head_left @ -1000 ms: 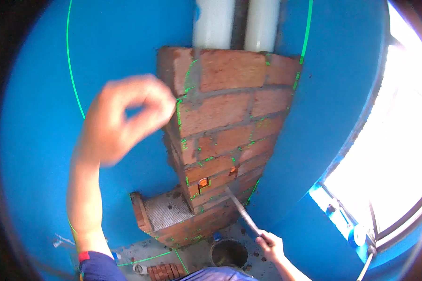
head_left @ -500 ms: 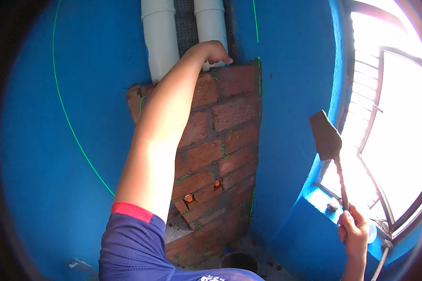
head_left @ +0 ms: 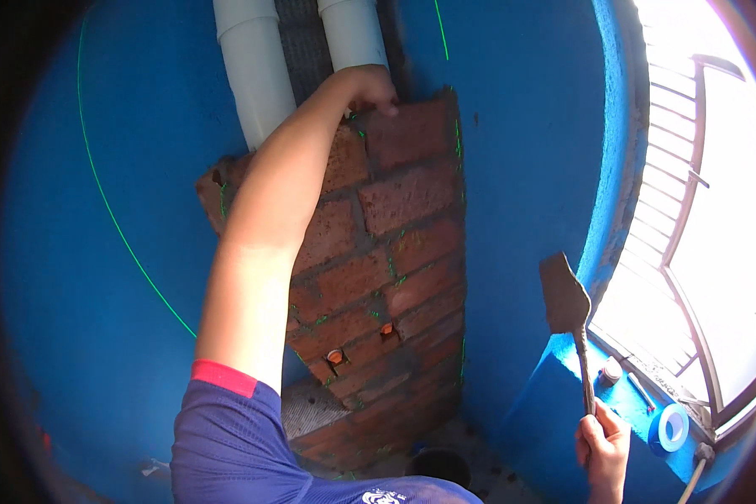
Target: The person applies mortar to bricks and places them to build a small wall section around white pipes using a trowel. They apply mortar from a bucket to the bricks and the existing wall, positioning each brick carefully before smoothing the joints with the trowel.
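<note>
A narrow wall of red bricks (head_left: 407, 202) rises in front of me between blue walls. My left hand (head_left: 368, 86) reaches up to its top course, beside the right-hand white pipe (head_left: 353, 38). Its fingers curl down against the top of the uppermost brick (head_left: 407, 134); whatever is under them is hidden. Low on the right, my right hand (head_left: 605, 445) is closed around the handle of a trowel (head_left: 565, 294), its dark, mortar-stained blade pointing up.
Another white pipe (head_left: 256, 76) stands to the left. Two small orange fittings (head_left: 335, 356) sit in the brickwork. A dark bucket (head_left: 438, 466) is on the floor. Right, a bright window (head_left: 714, 168) has a sill holding a roll of blue tape (head_left: 670, 428). Green laser lines cross the walls.
My view has shifted, so the wall and pipes appear further left. The trowel sits lower and more upright. My left hand remains at the wall's top, its extended finger now bent down.
</note>
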A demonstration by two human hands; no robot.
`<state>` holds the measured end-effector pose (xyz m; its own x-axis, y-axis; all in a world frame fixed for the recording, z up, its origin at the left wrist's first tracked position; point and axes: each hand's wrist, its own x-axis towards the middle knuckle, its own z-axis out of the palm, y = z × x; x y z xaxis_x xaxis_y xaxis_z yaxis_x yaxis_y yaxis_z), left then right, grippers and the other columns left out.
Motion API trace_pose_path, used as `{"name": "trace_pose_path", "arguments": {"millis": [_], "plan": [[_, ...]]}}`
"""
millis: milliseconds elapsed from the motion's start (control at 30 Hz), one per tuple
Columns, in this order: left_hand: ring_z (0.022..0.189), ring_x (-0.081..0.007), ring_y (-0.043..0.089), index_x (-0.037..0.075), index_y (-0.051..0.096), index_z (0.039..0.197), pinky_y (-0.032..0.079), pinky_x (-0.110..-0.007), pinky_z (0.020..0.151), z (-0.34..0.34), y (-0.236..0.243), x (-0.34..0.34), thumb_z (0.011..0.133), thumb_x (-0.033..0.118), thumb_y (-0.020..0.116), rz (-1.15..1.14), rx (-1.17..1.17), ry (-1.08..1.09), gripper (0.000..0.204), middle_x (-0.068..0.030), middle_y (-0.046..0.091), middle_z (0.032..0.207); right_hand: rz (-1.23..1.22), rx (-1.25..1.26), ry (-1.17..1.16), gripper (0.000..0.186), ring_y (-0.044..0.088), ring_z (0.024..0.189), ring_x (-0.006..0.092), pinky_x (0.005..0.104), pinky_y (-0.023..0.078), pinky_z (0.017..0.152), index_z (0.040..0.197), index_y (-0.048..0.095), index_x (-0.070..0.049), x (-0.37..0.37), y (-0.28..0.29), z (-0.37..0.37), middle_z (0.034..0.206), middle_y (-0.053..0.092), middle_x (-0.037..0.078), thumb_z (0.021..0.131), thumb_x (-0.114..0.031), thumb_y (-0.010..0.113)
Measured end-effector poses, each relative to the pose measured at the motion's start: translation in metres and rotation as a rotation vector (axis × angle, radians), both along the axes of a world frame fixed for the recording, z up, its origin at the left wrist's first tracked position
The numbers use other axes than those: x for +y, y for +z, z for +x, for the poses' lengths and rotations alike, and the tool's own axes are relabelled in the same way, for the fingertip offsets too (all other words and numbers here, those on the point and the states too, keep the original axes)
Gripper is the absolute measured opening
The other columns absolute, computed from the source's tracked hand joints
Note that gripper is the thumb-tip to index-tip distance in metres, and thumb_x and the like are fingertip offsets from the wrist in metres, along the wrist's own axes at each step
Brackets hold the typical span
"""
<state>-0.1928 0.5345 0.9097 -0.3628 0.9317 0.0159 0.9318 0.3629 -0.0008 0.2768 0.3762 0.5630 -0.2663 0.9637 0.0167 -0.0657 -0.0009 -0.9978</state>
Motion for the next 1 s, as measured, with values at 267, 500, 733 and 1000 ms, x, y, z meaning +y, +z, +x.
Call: {"name": "trace_pose_path", "arguments": {"millis": [267, 500, 733, 1000], "plan": [[0.087, -0.0273, 0.061, 0.008, 0.063, 0.118, 0.053, -0.041, 0.066, 0.006, -0.004, -0.004, 0.08, 0.03, 0.072, 0.07, 0.183, -0.101, 0.044, -0.0133, 0.064, 0.103, 0.132, -0.088, 0.035, 0.027, 0.042, 0.045, 0.0051, 0.0189, 0.032, 0.039, 0.112, 0.059, 0.002, 0.044, 0.057, -0.016, 0.067, 0.055, 0.003, 0.091, -0.015, 0.056], [0.09, -0.0276, 0.06, 0.009, 0.061, 0.12, 0.051, -0.04, 0.071, -0.002, 0.0, 0.0, 0.081, 0.032, 0.071, 0.038, 0.265, -0.167, 0.046, -0.0126, 0.063, 0.108, 0.886, -0.472, 0.128, 0.016, 0.05, 0.045, 0.0068, 0.0176, 0.037, 0.039, 0.097, 0.062, -0.004, 0.115, 0.218, -0.086, 0.069, 0.056, 0.008, 0.095, -0.017, 0.052], [0.106, -0.0302, 0.056, 0.009, 0.062, 0.118, 0.044, -0.041, 0.088, -0.004, -0.009, 0.015, 0.086, 0.034, 0.065, 0.035, 0.391, -0.189, 0.041, -0.0135, 0.06, 0.117, 0.926, -0.685, 0.067, 0.024, 0.045, 0.041, 0.0083, 0.0208, 0.036, 0.041, 0.073, 0.059, -0.004, 0.12, 0.322, -0.172, 0.053, 0.051, 0.006, 0.092, -0.016, 0.051], [0.113, -0.0299, 0.053, 0.01, 0.06, 0.122, 0.042, -0.039, 0.093, 0.004, -0.011, -0.003, 0.084, 0.028, 0.067, 0.011, 0.495, -0.179, 0.043, -0.0129, 0.059, 0.122, 0.798, -0.501, 0.108, 0.025, 0.044, 0.044, 0.01, 0.0234, 0.036, 0.043, 0.062, 0.058, -0.001, 0.164, 0.338, -0.234, 0.053, 0.05, 0.006, 0.086, -0.008, 0.053]]}}
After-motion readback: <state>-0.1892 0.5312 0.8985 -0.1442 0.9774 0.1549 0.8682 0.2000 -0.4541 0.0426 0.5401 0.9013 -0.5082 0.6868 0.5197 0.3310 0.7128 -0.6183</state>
